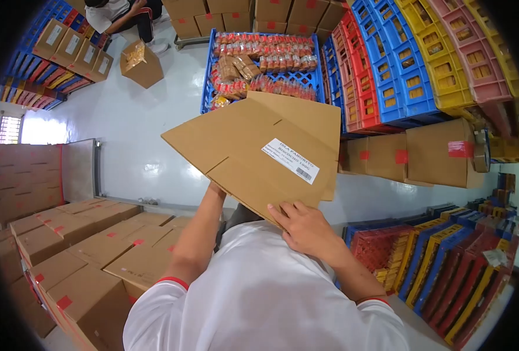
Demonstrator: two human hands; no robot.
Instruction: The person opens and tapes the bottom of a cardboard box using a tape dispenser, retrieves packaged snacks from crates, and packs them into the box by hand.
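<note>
A partly flattened cardboard box point(236, 137) is held in front of me, tilted, with its flaps spread. A white printed label with a barcode point(290, 161) is stuck on its upper face. My left hand point(215, 188) reaches under the near left edge and supports the box; its fingers are hidden behind the cardboard. My right hand point(303, 225) grips the near edge, with fingertips on the upper face close to the label. Just beyond the box is a blue crate point(207, 88) with rows of packaged baked goods point(271, 44).
Stacked crates point(388, 52) rise at the right, with sealed cartons point(435, 153) beneath them. More cartons point(66, 234) fill the lower left. An open carton point(142, 64) stands on the floor near another person point(119, 17). Further crates point(446, 257) are at lower right.
</note>
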